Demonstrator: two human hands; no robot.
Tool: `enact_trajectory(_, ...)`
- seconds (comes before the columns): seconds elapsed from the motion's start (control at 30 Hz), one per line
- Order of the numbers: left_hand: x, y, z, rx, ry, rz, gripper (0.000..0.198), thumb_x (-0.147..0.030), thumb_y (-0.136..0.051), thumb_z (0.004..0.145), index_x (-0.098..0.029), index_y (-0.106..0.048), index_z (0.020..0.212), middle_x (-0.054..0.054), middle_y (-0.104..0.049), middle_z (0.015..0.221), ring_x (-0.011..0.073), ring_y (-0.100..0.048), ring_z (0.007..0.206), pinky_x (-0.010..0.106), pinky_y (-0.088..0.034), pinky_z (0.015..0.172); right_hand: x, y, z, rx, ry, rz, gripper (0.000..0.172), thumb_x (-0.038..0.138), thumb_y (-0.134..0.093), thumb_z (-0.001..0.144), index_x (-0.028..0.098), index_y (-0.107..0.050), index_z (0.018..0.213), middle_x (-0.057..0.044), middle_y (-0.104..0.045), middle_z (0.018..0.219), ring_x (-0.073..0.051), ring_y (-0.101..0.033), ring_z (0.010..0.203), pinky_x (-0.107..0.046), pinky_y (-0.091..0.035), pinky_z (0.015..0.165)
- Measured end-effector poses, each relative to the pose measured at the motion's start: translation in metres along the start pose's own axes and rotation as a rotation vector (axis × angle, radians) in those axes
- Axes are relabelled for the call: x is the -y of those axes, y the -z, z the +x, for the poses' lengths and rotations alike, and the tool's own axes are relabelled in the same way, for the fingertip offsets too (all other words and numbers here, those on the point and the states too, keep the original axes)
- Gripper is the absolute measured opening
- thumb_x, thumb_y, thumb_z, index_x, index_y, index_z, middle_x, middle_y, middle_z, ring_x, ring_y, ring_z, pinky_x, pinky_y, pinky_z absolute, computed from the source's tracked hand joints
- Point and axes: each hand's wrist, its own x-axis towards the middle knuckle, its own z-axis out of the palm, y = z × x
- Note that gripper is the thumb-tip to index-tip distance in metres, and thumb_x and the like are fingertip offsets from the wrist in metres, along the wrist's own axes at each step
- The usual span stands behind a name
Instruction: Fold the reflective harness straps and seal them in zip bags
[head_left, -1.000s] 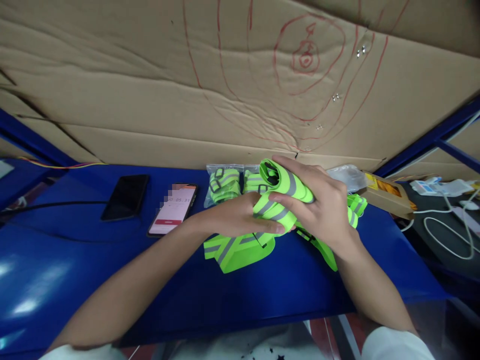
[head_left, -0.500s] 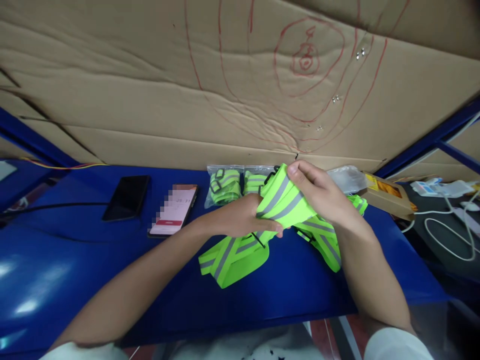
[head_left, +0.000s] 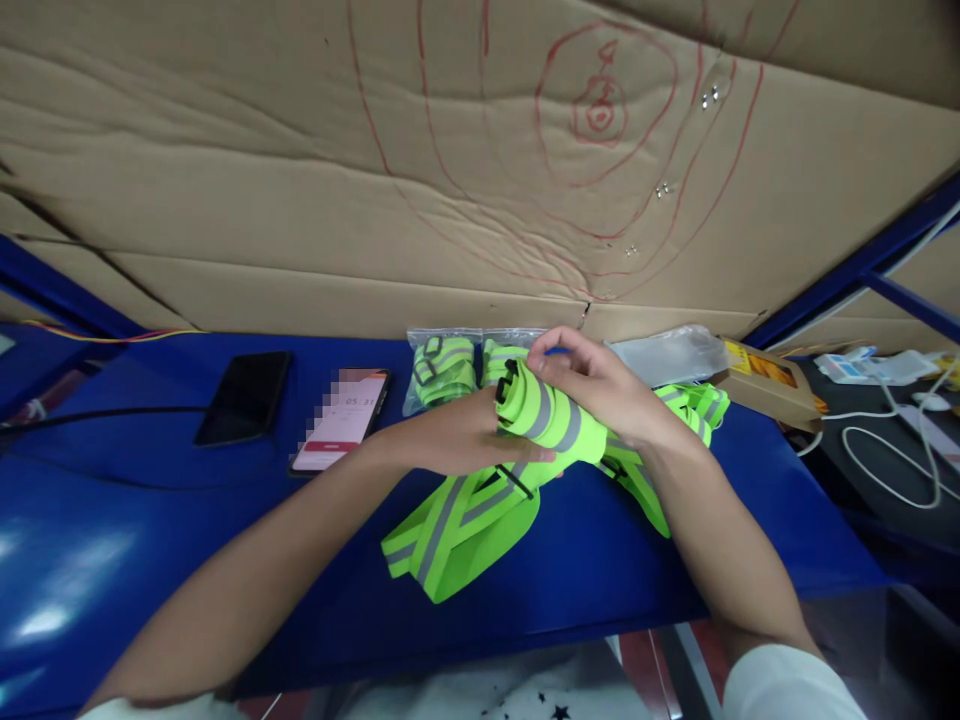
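Bundled between my hands is a neon-green reflective strap (head_left: 559, 415) with grey stripes and black buckles, its upper part rolled over itself. My left hand (head_left: 469, 435) grips the bundle from the left, most of its fingers hidden beneath the fabric. My right hand (head_left: 592, 385) curls over the top of the roll from the right, fingers bent against it. A loose loop of green strap (head_left: 457, 540) hangs down to the blue table under my left hand. More green webbing (head_left: 694, 405) lies behind my right forearm.
Clear bags with folded green straps (head_left: 444, 370) lie by the cardboard wall (head_left: 262, 200). A lit phone (head_left: 341, 420) and a dark phone (head_left: 244, 398) rest on the blue table (head_left: 112, 540). An empty-looking plastic bag (head_left: 667, 355) and a cardboard box (head_left: 772, 385) are at right.
The strap's raised flap has been folded over into a rounder roll. My right hand has moved left and its fingers have curled over the top.
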Motion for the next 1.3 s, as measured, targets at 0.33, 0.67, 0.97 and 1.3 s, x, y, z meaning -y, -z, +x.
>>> enact_trajectory(0.33,0.001,0.003,0.003,-0.169,-0.01,0.046,0.017,-0.034,-0.07,0.086,-0.017,-0.072,0.089,0.001,-0.074,0.091,0.0194,-0.068,0.089,0.029,-0.054,0.079,0.022,-0.005,-0.019,-0.011,0.286,-0.606,0.046,0.05,-0.072,0.089,0.026,-0.069,0.127,-0.005,-0.073,0.124,-0.029,-0.069,0.114,-0.036,-0.053,0.098)
enact_trajectory(0.67,0.018,-0.003,0.005,0.024,0.151,-0.672,0.058,-0.032,-0.096,0.061,-0.017,-0.075,0.113,0.011,-0.079,0.109,0.0301,-0.073,0.108,0.042,-0.055,0.099,0.022,0.001,-0.016,-0.336,0.275,-0.528,0.037,0.05,-0.072,0.089,0.025,-0.071,0.116,-0.001,-0.076,0.099,-0.022,-0.072,0.076,-0.031,-0.057,0.067)
enact_trajectory(0.97,0.01,-0.017,0.007,-0.024,0.203,-0.382,0.028,-0.035,-0.082,0.081,-0.018,-0.075,0.102,0.006,-0.079,0.096,0.0237,-0.074,0.09,0.041,-0.058,0.091,0.029,0.022,-0.02,-0.21,0.066,-0.101,0.036,0.055,-0.076,0.083,0.023,-0.076,0.1,-0.003,-0.078,0.099,-0.023,-0.073,0.086,-0.033,-0.059,0.077)
enact_trajectory(1.3,0.0,0.0,-0.001,-0.055,0.032,0.102,0.022,-0.04,-0.071,0.089,-0.018,-0.072,0.09,0.002,-0.075,0.089,0.019,-0.067,0.084,0.029,-0.053,0.08,-0.005,0.015,0.007,-0.037,-0.018,-0.046,0.041,0.058,-0.074,0.084,0.025,-0.072,0.108,-0.003,-0.075,0.111,-0.02,-0.071,0.102,-0.033,-0.057,0.095)
